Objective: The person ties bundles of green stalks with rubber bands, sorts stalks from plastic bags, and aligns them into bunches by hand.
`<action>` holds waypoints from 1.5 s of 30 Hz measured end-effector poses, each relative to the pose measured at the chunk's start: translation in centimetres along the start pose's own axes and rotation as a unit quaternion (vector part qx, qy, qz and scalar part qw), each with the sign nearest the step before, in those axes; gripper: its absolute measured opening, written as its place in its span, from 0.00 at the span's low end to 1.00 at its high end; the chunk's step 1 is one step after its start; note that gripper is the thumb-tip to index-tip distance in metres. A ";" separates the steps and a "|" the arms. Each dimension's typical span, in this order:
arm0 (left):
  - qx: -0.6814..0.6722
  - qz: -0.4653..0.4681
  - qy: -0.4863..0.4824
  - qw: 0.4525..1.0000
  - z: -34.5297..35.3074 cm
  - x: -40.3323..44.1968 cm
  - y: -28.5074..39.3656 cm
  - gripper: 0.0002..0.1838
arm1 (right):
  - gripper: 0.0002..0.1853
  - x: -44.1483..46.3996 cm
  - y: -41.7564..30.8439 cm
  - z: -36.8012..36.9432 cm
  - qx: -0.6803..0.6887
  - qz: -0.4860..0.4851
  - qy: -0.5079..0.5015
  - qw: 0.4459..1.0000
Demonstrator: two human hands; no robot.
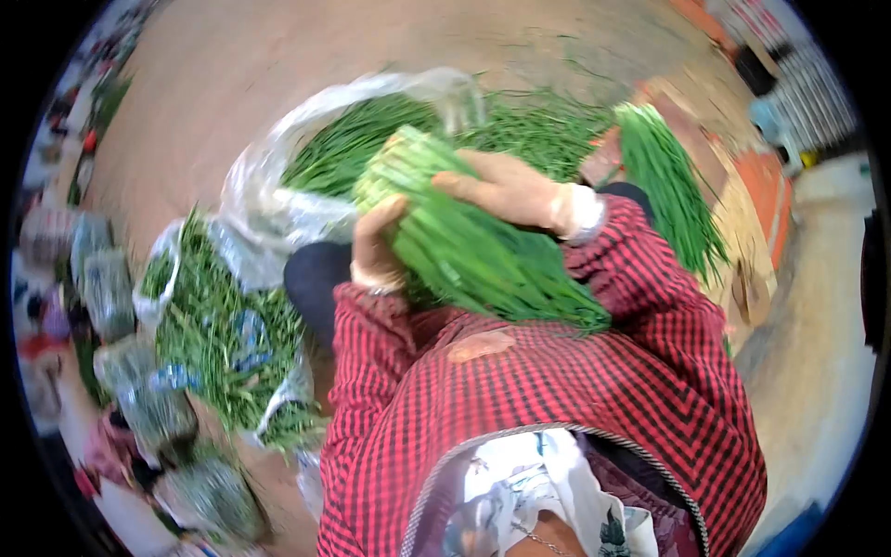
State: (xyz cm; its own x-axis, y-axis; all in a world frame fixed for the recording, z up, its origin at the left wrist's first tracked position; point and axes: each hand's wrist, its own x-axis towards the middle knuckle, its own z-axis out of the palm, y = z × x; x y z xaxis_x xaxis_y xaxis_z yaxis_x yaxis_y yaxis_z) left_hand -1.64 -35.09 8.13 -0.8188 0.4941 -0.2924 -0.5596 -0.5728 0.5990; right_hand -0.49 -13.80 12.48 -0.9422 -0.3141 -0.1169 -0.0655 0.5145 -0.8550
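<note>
Between my two hands lies a thick bunch of chives (483, 246), its pale cut ends at the upper left and its green leaves pointing to the lower right. My left hand (378, 243) is closed around the lower side near the pale ends. From above, my right hand (520, 190) grips the bunch, fingers over the stems; a white cuff shows at the wrist. Just beyond is an open clear plastic bag (264, 181) with more chives (357, 139) in it. Another tied-looking bunch of chives (664, 186) lies to the right on a board.
Loose green leaves (548, 135) are scattered on the floor past my hands. At left stands an open bag of tangled leaves (223, 334). Several packed plastic bundles (158, 399) line the far left. A wooden board (742, 232) and a crate (817, 97) are at right.
</note>
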 end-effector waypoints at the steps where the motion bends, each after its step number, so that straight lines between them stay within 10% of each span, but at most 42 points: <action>1: -0.004 0.062 -0.065 0.996 2.5 -0.1 0.0 0.46 | 0.29 -0.2 0.1 0.1 0.056 -0.006 -0.023 0.998; 8: 0.076 0.143 -0.212 0.964 3.5 1.7 0.4 0.55 | 0.37 -0.3 0.7 1.3 0.250 -0.115 -0.122 0.954; 17: 0.028 0.306 -0.157 0.939 5.4 1.0 7.6 0.34 | 0.39 -2.3 3.0 -3.9 0.121 -0.040 -0.156 0.979; 20: 0.047 0.350 -0.122 0.928 4.2 0.1 11.4 0.31 | 0.39 -4.1 7.9 -7.6 -0.185 0.169 -0.168 0.954; 22: 0.072 0.349 -0.103 0.929 4.4 -0.5 12.4 0.31 | 0.38 -5.1 11.3 -10.4 -0.311 0.145 -0.024 0.939; 24: 0.114 0.338 -0.077 0.931 4.4 -0.7 11.9 0.32 | 0.41 -4.5 7.9 -11.1 -0.004 0.067 0.089 0.994; 32: 0.163 0.210 -0.110 0.958 14.1 1.3 2.6 0.37 | 0.63 -0.4 -3.5 -3.4 0.089 -0.195 0.107 0.971; 45: 0.173 0.047 -0.053 0.982 13.7 6.4 -3.7 0.23 | 0.49 -4.4 3.9 -3.6 0.394 -0.096 0.219 0.887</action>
State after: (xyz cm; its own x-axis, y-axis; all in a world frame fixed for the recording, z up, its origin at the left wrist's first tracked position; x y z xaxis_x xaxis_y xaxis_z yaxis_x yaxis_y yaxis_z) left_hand -3.00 -20.87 14.23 -0.8366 0.5255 -0.1545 -0.3889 -0.3714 0.8431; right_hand 2.27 -7.57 11.49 -0.9872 0.0929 0.1295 -0.1511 -0.2872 -0.9459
